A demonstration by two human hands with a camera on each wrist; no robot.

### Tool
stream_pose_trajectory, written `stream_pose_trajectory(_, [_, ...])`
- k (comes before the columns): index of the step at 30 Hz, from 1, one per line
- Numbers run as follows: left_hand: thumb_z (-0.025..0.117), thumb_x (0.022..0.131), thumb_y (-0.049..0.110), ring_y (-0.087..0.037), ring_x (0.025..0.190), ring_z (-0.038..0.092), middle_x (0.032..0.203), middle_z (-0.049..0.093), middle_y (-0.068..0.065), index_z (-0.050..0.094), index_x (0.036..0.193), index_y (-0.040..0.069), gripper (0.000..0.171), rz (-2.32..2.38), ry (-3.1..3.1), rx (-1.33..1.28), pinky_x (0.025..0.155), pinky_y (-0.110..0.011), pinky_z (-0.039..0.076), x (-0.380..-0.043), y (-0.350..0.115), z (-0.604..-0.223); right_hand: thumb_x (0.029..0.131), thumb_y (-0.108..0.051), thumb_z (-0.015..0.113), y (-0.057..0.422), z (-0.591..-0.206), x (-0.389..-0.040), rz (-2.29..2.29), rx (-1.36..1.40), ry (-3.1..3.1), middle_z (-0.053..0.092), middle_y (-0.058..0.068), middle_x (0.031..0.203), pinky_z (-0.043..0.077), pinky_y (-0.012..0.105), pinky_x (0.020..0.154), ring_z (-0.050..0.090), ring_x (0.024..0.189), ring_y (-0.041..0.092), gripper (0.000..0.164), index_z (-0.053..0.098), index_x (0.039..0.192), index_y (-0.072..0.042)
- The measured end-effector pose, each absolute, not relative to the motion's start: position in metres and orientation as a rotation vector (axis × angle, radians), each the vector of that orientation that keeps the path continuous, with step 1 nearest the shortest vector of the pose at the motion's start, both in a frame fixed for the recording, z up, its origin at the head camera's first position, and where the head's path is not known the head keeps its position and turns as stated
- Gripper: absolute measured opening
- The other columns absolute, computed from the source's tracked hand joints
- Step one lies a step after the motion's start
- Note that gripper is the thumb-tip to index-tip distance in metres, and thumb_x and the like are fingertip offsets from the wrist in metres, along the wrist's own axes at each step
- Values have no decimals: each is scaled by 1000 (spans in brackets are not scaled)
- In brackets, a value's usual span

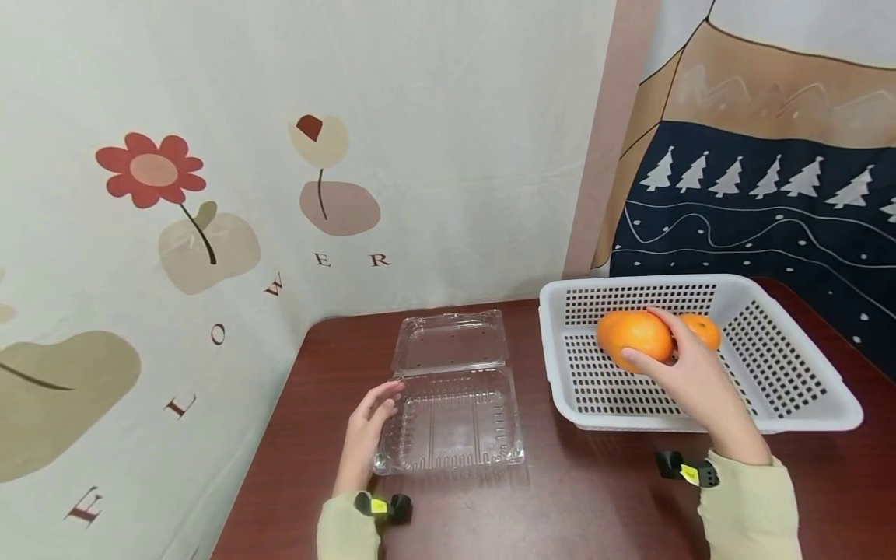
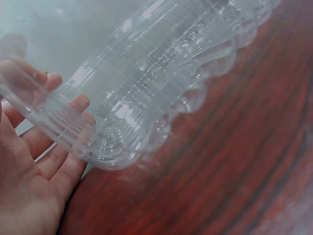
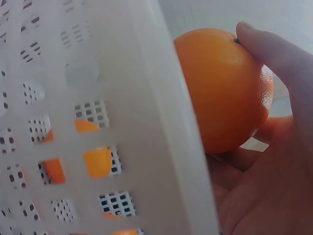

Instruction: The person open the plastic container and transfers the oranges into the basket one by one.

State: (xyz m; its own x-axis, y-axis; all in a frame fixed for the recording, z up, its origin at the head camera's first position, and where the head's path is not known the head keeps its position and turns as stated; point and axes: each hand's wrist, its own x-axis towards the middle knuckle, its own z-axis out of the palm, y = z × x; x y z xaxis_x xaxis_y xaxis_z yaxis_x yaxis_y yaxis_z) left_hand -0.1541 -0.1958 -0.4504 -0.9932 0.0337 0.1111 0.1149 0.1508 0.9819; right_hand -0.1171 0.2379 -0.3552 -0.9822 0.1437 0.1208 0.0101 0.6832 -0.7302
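Note:
My right hand (image 1: 689, 369) grips an orange (image 1: 640, 341) inside the white plastic basket (image 1: 805, 416), thumb on the near side and fingers over the far side. In the right wrist view, the held orange (image 3: 225, 93) shows above the basket's rim. Other oranges sit beside and partly behind it, including a smaller-looking orange (image 1: 705, 332) to the right. A clear plastic clamshell box (image 1: 455, 424) lies with its lid (image 1: 451, 342) folded back toward the wall. With thumb and fingers, my left hand (image 1: 367, 424) holds the box's left rim; the left wrist view shows its fingers (image 2: 54, 161) through the plastic.
The reddish-brown table (image 1: 595, 498) carries the box at left and the basket at right. A white cloth (image 1: 455, 155) printed with flowers hangs close behind and along the left. A dark blue printed cloth (image 1: 756, 210) hangs behind the basket.

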Motion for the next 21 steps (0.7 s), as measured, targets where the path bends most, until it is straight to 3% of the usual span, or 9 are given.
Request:
stream_pose_trajectory(12, [49,91,14,-21,114,48,120,55,-5,55,118,11,28,-2022,-2311,-148,88,-23,41,-160,-200,-461,79,-54,56,248,-358,-113,1142,-122,-2717,36,23,125,41,52,74,42,97,38,82,20,141,-13])
stream_pose_trajectory(21, [50,91,17,-17,111,50,117,57,0,56,116,15,26,-1987,-2298,-143,88,-24,42,-164,-202,-471,78,-53,57,259,-359,-112,1046,-103,-2755,35,25,125,38,55,73,41,96,40,83,22,140,-9])
